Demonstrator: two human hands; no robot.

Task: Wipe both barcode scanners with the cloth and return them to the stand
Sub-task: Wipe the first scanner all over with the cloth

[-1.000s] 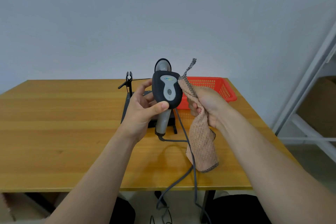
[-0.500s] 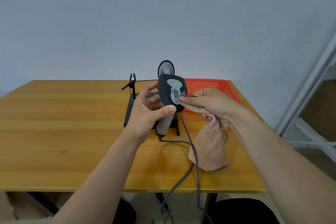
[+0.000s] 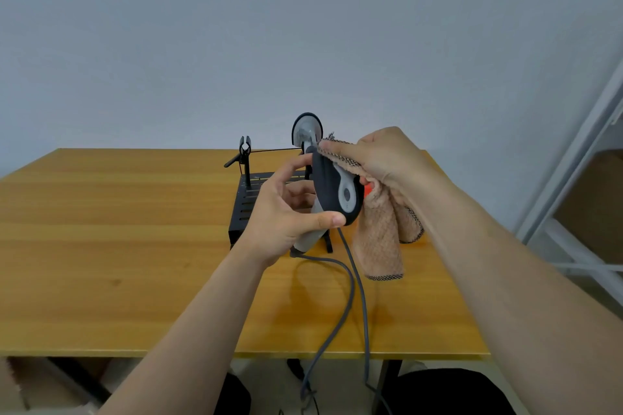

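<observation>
Now gripping the first scanner (image 3: 332, 192) in the left hand (image 3: 286, 212), fingers curled round the grey handle, thumb pressed under the dark head, above the table (image 3: 101, 246). Pinching a bunched edge of the pink cloth (image 3: 381, 239) against the head's top with the right hand (image 3: 381, 158), at 2 o'clock of the scanner; letting the rest hang toward 5 o'clock. Second scanner (image 3: 306, 131) upright on the black stand (image 3: 242, 212), at 12 o'clock. Stand's other clip (image 3: 245, 146) at 10 o'clock. Grey cables (image 3: 350, 296) trailing toward 6 o'clock, off the table.

No text, brand or number is legible, not even on the barcode scanner (image 3: 338, 194).
</observation>
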